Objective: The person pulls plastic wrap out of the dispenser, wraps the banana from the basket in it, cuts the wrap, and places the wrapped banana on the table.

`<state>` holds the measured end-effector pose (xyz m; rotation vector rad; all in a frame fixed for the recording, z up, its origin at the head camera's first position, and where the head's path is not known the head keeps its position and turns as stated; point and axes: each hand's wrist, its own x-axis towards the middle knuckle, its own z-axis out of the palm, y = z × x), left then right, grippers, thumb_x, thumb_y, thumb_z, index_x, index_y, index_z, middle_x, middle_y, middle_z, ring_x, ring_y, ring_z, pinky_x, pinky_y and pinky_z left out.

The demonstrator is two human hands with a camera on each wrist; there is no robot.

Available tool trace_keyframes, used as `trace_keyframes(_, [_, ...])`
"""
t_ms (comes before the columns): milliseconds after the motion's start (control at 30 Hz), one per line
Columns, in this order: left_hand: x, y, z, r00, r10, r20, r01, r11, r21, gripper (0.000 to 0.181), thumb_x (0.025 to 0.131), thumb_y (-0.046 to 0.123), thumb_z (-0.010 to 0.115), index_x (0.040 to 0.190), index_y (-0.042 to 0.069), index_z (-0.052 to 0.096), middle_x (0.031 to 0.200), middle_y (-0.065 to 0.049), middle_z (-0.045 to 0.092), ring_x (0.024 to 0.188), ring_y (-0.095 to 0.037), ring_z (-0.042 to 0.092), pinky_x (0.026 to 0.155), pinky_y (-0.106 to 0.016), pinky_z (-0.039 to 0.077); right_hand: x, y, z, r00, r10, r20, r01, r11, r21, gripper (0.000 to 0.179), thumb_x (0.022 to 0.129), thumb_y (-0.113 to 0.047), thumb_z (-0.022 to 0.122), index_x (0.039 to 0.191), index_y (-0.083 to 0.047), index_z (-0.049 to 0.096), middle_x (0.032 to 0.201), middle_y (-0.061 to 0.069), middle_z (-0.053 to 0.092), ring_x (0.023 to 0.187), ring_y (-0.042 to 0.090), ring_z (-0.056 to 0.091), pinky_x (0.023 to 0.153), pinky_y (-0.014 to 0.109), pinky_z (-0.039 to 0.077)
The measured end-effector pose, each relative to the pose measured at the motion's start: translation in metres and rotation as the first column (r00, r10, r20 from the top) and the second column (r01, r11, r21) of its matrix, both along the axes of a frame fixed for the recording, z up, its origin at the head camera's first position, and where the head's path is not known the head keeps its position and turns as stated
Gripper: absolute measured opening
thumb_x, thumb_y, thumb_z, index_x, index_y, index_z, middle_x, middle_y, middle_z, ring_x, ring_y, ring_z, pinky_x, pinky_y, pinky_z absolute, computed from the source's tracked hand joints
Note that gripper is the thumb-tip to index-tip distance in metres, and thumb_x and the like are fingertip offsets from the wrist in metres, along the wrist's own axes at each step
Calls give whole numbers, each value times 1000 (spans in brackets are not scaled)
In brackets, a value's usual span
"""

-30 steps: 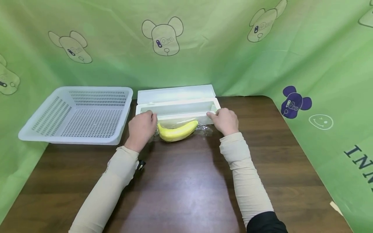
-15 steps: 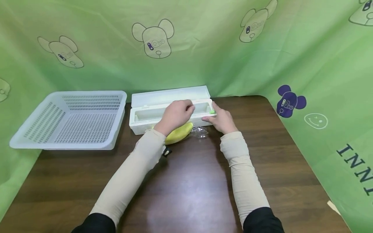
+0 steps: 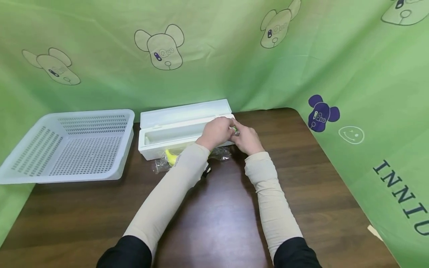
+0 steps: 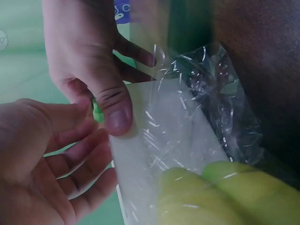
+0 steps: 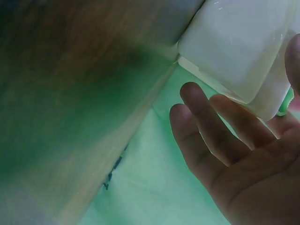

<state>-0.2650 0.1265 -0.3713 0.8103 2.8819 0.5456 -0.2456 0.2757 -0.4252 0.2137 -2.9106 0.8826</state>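
A long white cling film box (image 3: 157, 149) stands lid-up at the back of the table, with a small green slide cutter (image 4: 97, 112) at its right end. My left hand (image 3: 215, 132) pinches at this cutter with thumb and forefinger. The other left fingers are loosely bent beside the box. My right hand (image 3: 247, 140) grips the box's right end, its thumb on the front wall near the cutter. In the right wrist view the other right fingers (image 5: 220, 129) spread past the end. A yellow banana (image 4: 243, 194) under clear film (image 4: 206, 89) lies before the box, partly behind my left forearm.
A white slotted plastic basket (image 3: 115, 175) stands to the left on the brown wooden table (image 3: 207, 223). A green printed cloth (image 3: 207, 74) hangs close behind the box and along the right side.
My left hand has gone from the box's left end across to its right end, meeting the right hand. My right hand stays by the right end. The view has shifted right.
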Motion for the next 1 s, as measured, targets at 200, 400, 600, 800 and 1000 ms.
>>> trace_keyframes(200, [1,0,-7,997,22,-80,-23,1000,-15,16,98,19,63,108,12,74,105,-3,68,93,-19,63,76,-38,56,2,-2,1,1000,-5,-22,5,1000,1,67,92,-26,72,151,-9,47,123,29,63,105,48,61,95,56,46])
trace_keyframes(400, [0,2,-9,993,16,-119,-20,999,-31,16,98,24,64,107,15,73,105,-3,64,99,-23,59,74,-38,55,2,-1,3,1000,-8,-21,9,1000,27,65,91,-23,70,150,-8,48,116,30,66,104,49,62,93,57,47])
trace_keyframes(600, [-4,2,-12,993,-8,-121,6,1000,-18,11,97,22,63,99,14,70,100,-3,62,95,-22,58,74,-37,54,3,-2,6,1000,-12,-11,12,999,40,64,91,-24,71,149,-8,50,119,30,65,107,51,61,93,58,47])
trace_keyframes(800, [-7,-2,-13,989,-26,-142,23,1000,-21,13,96,20,63,100,12,72,102,-3,61,96,-22,57,77,-36,53,4,-2,7,999,-30,-29,32,999,38,66,92,-28,73,151,-10,48,122,31,63,102,50,62,89,57,48])
trace_keyframes(1000, [-9,-6,-14,988,-60,-139,58,998,-20,12,94,19,62,100,11,70,100,-3,60,94,-23,56,77,-35,52,6,-4,9,999,-38,-11,39,996,75,66,93,-28,71,151,-12,46,120,33,63,99,51,62,85,59,49])
